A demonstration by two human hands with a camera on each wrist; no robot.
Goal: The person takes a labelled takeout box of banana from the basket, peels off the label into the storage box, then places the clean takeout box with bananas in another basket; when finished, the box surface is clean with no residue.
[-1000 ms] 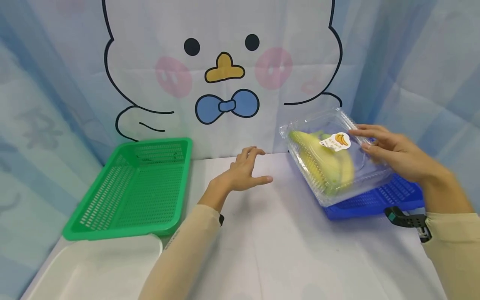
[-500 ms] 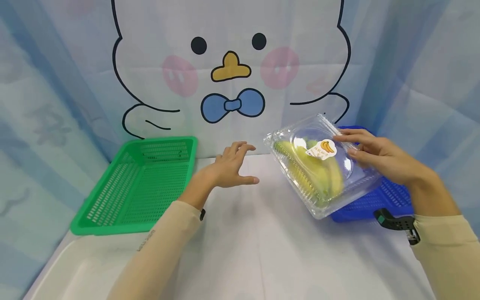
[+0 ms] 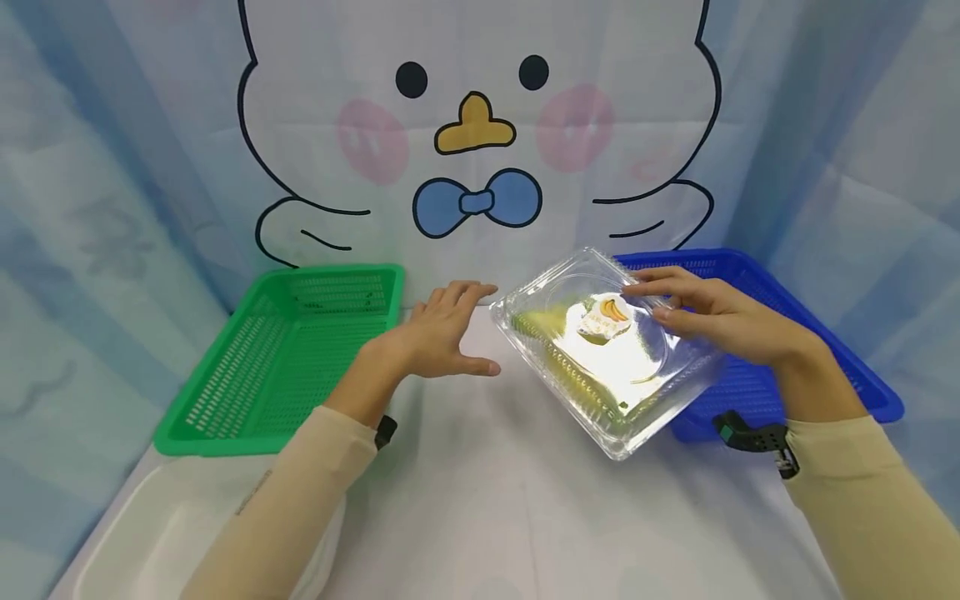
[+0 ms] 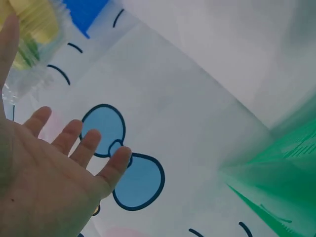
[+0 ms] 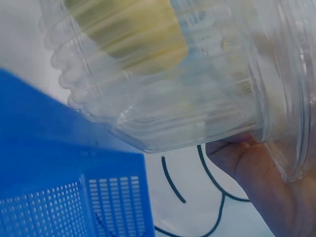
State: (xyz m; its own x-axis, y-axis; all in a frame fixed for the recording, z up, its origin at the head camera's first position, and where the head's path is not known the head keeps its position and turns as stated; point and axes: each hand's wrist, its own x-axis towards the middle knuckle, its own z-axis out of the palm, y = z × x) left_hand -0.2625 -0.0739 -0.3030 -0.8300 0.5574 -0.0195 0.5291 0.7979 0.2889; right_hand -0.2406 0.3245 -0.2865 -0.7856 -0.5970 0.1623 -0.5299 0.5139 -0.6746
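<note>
A clear plastic clamshell box (image 3: 555,350) with yellow-green fruit inside hangs tilted above the table in the head view. Its lid carries a banana sticker (image 3: 606,317). My right hand (image 3: 731,321) grips the box by its right edge, the thumb on the lid side; in the right wrist view the hand (image 5: 261,182) shows beside the ribbed box wall (image 5: 173,128). To the left of the box, my left hand (image 3: 435,337) is held with spread fingers, apart from it and holding nothing. The left wrist view shows its palm (image 4: 54,182).
Under and behind the box stands a blue plastic basket (image 3: 765,287). A green basket (image 3: 300,358) is at the left, with a white tub (image 3: 168,517) in front of it, partly covered by my left forearm. Printed curtains (image 3: 480,42) close off the back and sides.
My right hand has brought the clamshell box leftward and somewhat lower, off the blue basket toward the middle. My left hand has shifted left in the view, its fingers still spread.
</note>
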